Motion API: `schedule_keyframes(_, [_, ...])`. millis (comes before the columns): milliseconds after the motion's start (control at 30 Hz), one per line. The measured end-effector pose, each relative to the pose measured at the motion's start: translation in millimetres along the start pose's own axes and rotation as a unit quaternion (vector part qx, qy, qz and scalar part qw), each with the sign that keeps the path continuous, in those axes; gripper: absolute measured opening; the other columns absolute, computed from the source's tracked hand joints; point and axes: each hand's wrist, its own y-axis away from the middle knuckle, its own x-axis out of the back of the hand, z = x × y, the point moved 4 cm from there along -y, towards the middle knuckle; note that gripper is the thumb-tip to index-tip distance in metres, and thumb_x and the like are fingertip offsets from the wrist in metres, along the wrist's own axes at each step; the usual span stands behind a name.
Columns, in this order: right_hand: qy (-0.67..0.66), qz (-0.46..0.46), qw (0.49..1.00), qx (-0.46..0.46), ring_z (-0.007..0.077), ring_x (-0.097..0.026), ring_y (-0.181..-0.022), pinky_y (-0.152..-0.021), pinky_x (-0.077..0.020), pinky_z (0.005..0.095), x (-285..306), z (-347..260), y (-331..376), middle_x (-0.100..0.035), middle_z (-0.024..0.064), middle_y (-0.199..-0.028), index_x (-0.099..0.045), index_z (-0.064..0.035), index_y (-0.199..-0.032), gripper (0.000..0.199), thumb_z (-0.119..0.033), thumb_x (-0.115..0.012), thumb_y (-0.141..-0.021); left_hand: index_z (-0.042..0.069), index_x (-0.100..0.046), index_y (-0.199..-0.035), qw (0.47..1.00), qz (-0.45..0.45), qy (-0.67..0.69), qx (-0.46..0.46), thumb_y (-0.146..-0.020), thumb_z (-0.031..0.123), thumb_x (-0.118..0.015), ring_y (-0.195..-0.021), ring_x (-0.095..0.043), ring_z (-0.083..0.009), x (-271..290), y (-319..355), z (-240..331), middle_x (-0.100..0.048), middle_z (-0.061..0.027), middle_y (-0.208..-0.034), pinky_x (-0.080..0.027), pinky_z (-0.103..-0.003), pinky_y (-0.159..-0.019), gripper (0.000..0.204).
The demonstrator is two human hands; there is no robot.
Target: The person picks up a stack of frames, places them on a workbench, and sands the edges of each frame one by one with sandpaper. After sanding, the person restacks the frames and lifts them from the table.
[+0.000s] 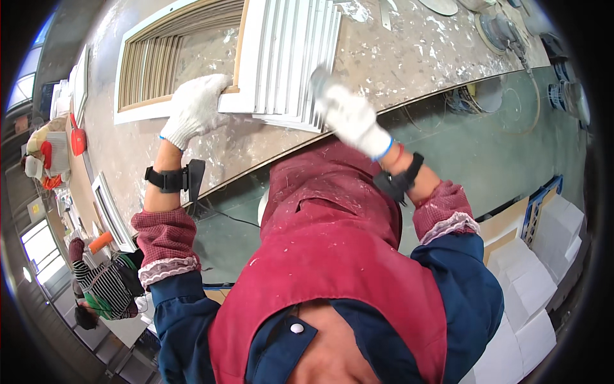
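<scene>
A stack of white frames [144,114] with bare brown inner edges lies on the paint-spattered workbench [390,70], its pieces fanned out toward the right. My left hand [197,110], in a white knit glove, is closed over the near rail of the top frame, close to its corner. Also gloved, my right hand [350,118] is at the right side of the fanned white pieces [297,57]. It grips a small grey tool [319,78] with a rounded end, blurred so that its kind does not show. Whether the tool touches the stack I cannot tell.
A round power sander [495,33] with a hose sits at the bench's far right. A red dustpan-like object [78,137] and another white frame [110,208] are at the left. Two people work beyond there. White panels [527,275] stand at the lower right.
</scene>
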Motion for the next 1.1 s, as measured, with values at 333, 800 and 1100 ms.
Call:
schedule_keyframes(333, [-0.013,0.062,0.945,0.32,0.0291,-0.069,-0.09,-0.08,-0.0549,0.0381,-25,-38,37,-0.071,0.0124,-0.097,-0.071,-0.009,-0.114,0.034,-0.028,-0.069,-0.086,0.008,-0.062,-0.101,1.0,-0.006,0.021,-0.008,-0.066,0.035,-0.082,-0.092,-0.066,-0.0367,3,1,3,-0.067,-0.0153,-0.094,-0.053,-0.045,-0.079,0.049])
schedule_keyframes(800, [0.185,-0.372,0.865,0.282,0.0333,-0.064,-0.08,-0.068,-0.053,0.044,-81,-106,15,-0.065,0.013,-0.086,-0.067,-0.0074,-0.1,0.02,-0.017,-0.061,-0.084,0.009,-0.062,-0.09,0.997,0.027,0.077,-0.009,-0.061,0.025,-0.08,-0.087,-0.065,-0.0384,9,9,3,-0.066,-0.0165,-0.087,-0.052,-0.045,-0.076,0.038])
schedule_keyframes(1100, [0.104,0.067,0.99,0.071,0.0337,-0.069,-0.091,-0.081,-0.0534,0.0417,90,-30,-38,-0.07,0.0179,-0.101,-0.061,-0.0085,-0.116,0.039,-0.041,-0.061,-0.093,0.007,-0.062,-0.096,0.996,0.027,0.084,0.001,-0.065,0.031,-0.083,-0.089,-0.067,-0.0383,5,11,1,-0.068,-0.0163,-0.09,-0.053,-0.048,-0.075,0.044])
